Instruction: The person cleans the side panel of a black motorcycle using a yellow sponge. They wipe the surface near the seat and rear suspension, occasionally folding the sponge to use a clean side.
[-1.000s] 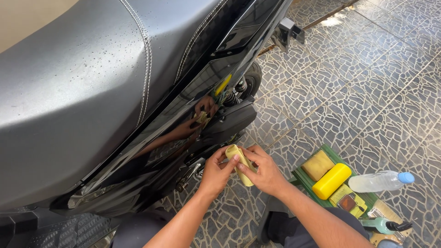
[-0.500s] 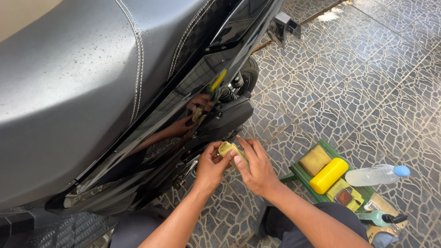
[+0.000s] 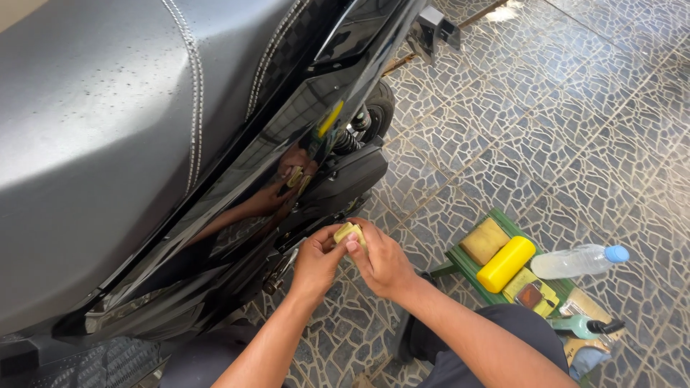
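Stone-patterned floor (image 3: 546,115) below, glossy black scooter panel (image 3: 237,215) alongside; left hand (image 3: 316,262) and right hand (image 3: 381,262) meet, fingers (image 3: 353,248) of both pinched tight around a small yellow sponge (image 3: 348,233) between the fingertips.

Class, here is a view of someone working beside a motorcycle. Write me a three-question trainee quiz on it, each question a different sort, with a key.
1. True or false: both hands grip one small yellow pad.
2. Multiple choice: the yellow bottle lies (a) on the seat, (b) on the green tray, (c) in the left hand.
3. Fill in: the clear bottle beside the tray has a ____ cap.

Key:
1. True: the left hand and right hand pinch the yellow pad together.
2. b: the yellow bottle lies on the green tray.
3. Blue: see the clear bottle.
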